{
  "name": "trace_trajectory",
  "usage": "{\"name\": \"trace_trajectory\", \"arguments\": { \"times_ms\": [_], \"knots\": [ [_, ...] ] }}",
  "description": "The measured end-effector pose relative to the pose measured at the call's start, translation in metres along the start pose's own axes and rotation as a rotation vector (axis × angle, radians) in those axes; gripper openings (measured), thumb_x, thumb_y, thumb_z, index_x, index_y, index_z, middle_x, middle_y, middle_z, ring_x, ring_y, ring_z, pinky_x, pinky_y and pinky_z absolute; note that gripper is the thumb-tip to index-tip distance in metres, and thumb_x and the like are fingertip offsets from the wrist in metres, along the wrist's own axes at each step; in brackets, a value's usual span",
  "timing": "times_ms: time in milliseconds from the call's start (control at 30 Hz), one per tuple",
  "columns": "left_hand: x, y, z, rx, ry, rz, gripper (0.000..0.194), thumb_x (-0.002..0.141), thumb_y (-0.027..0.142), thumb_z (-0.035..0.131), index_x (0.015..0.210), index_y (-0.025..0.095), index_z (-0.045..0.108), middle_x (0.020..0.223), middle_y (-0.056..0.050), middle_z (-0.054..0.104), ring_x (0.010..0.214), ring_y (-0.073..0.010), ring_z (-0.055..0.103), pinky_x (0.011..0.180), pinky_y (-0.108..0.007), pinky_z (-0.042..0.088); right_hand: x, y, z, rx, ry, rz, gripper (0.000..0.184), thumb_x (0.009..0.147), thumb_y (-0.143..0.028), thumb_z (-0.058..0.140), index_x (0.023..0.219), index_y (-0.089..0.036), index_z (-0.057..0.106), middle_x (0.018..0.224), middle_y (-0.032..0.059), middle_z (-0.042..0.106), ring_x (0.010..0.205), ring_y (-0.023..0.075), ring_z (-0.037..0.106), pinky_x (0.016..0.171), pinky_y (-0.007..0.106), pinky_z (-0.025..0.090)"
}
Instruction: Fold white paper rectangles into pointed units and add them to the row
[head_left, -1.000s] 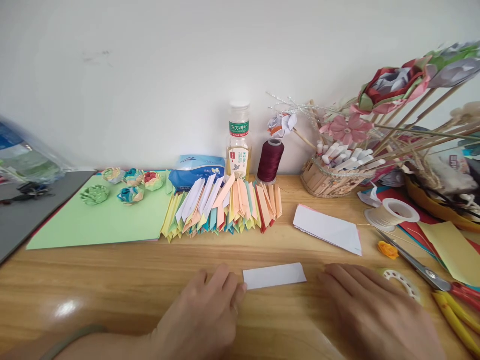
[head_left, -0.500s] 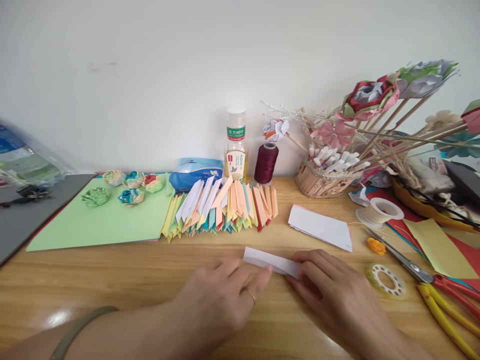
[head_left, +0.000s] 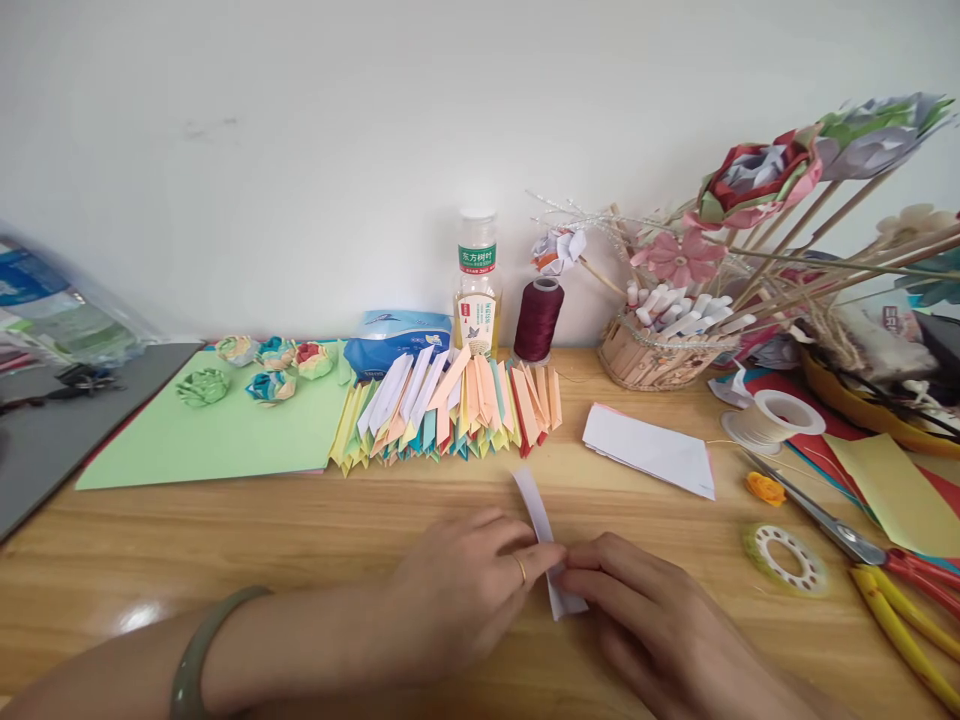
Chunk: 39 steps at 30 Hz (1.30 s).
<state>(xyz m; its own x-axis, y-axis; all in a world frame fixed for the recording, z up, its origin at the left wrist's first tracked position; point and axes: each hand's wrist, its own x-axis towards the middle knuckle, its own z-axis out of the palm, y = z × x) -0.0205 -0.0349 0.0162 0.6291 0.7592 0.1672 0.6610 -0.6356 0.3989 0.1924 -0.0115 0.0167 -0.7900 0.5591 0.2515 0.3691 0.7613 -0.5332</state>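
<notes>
A narrow folded strip of white paper (head_left: 538, 512) stands at a slant on the wooden table, its far end pointing away from me and its near end partly spread. My left hand (head_left: 476, 585) holds the strip's middle from the left, fingers bent over it. From the right, my right hand (head_left: 637, 610) grips the same strip, its fingertips meeting those of my left hand. The thumbs and the paper beneath the fingers are mostly hidden. Beyond the strip lies a stack of white paper rectangles (head_left: 649, 450), and a row of folded coloured paper pieces (head_left: 450, 410) stands further left.
Paper flowers (head_left: 202, 387) rest on green sheets (head_left: 202, 455) at left. A bottle (head_left: 478, 290), a thread spool (head_left: 538, 320) and a wooden basket (head_left: 645, 355) line the wall. At right lie tape (head_left: 787, 560), scissors (head_left: 840, 530), yellow-handled pliers (head_left: 900, 630) and a wire spool (head_left: 784, 415).
The paper strip has turned from lying crosswise to pointing away from me. My hands have come together on it, and the view has shifted slightly.
</notes>
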Motion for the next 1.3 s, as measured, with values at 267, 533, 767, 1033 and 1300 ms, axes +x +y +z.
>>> {"name": "trace_trajectory", "arguments": {
  "times_ms": [267,533,767,1033,1300],
  "knots": [
    [0.003,-0.002,0.003,-0.185,0.101,-0.092,0.02,0.089,0.024,0.053,0.105,0.017,0.062,0.101,-0.003,0.064,0.094,-0.0162,0.056,0.088,-0.03,0.044,-0.006,0.007,0.008,-0.327,0.121,-0.2,0.033,0.095,-0.012,0.027,0.099,-0.015,0.059,0.07,0.0042,0.059,0.061,0.015,0.051,0.052,0.027,0.037],
    [0.001,-0.005,0.012,-0.065,0.062,-0.142,0.016,0.084,0.014,0.055,0.096,0.02,0.064,0.094,-0.001,0.058,0.091,-0.0165,0.051,0.08,-0.03,0.044,0.001,0.006,0.007,-0.148,0.003,0.0,0.016,0.087,-0.014,0.048,0.082,-0.02,0.061,0.077,0.0032,0.06,0.069,0.0149,0.054,0.059,0.027,0.041],
    [0.001,-0.004,0.011,-0.175,0.044,-0.216,0.018,0.079,0.01,0.06,0.094,0.018,0.063,0.095,-0.001,0.058,0.091,-0.0156,0.051,0.08,-0.028,0.044,0.002,0.011,0.007,0.023,-0.073,0.104,0.016,0.088,-0.014,0.047,0.084,-0.021,0.061,0.08,0.0032,0.061,0.073,0.0141,0.057,0.063,0.026,0.044],
    [0.0,-0.007,0.02,-0.166,0.141,-0.118,0.013,0.084,0.009,0.055,0.084,0.016,0.067,0.084,-0.002,0.062,0.083,-0.0146,0.05,0.077,-0.026,0.044,0.004,0.008,0.013,0.015,-0.021,0.207,0.015,0.087,-0.015,0.046,0.075,-0.02,0.054,0.074,0.0011,0.057,0.064,0.0126,0.055,0.055,0.024,0.043],
    [-0.002,-0.006,0.02,-0.099,0.152,-0.043,0.014,0.085,0.01,0.053,0.081,0.015,0.066,0.082,-0.002,0.062,0.081,-0.014,0.05,0.077,-0.024,0.044,0.007,0.003,0.018,-0.068,0.012,0.286,0.016,0.082,-0.012,0.045,0.069,-0.02,0.049,0.071,0.0014,0.053,0.058,0.0131,0.052,0.052,0.025,0.041]
  ]
}}
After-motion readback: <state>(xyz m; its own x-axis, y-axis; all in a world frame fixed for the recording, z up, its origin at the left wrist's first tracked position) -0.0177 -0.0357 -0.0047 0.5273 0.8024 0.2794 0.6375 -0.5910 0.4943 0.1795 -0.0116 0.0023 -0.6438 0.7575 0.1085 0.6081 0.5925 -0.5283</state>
